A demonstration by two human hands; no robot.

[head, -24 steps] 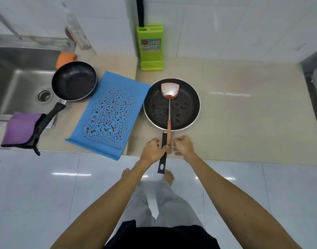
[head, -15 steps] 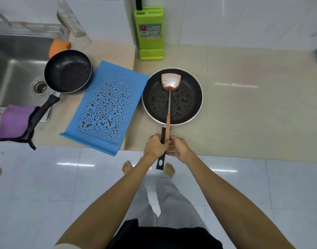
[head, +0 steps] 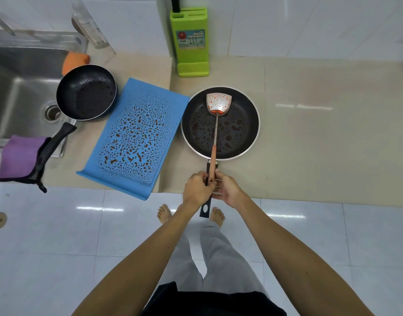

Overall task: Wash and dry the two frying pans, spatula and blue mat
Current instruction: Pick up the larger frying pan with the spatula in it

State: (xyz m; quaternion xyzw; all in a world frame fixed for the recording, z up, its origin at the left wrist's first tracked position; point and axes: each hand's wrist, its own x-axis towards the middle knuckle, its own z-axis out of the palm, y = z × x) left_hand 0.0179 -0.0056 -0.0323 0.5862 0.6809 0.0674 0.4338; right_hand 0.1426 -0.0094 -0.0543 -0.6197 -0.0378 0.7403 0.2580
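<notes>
A large black frying pan (head: 242,115) spotted with reddish sauce sits on the counter in front of me. A metal spatula (head: 218,102) with a wooden handle lies in it. My left hand (head: 196,189) grips the pan's black handle at the counter edge. My right hand (head: 227,190) curls its fingers round the end of the spatula handle right beside it. Left of the pan lies a blue mat (head: 138,133), also dotted with sauce. A smaller black frying pan (head: 86,92) rests across the sink's corner, its handle pointing toward me.
A steel sink (head: 18,87) is at the far left, with an orange sponge (head: 75,60) behind the small pan and a purple cloth (head: 18,156) on its front edge. A green knife block (head: 189,42) stands at the wall. The beige counter (head: 321,137) stretches right.
Both hands have closed in on the overlapping handles; the left now wraps the pan handle and the right has slid in beside it. The camera has come slightly nearer.
</notes>
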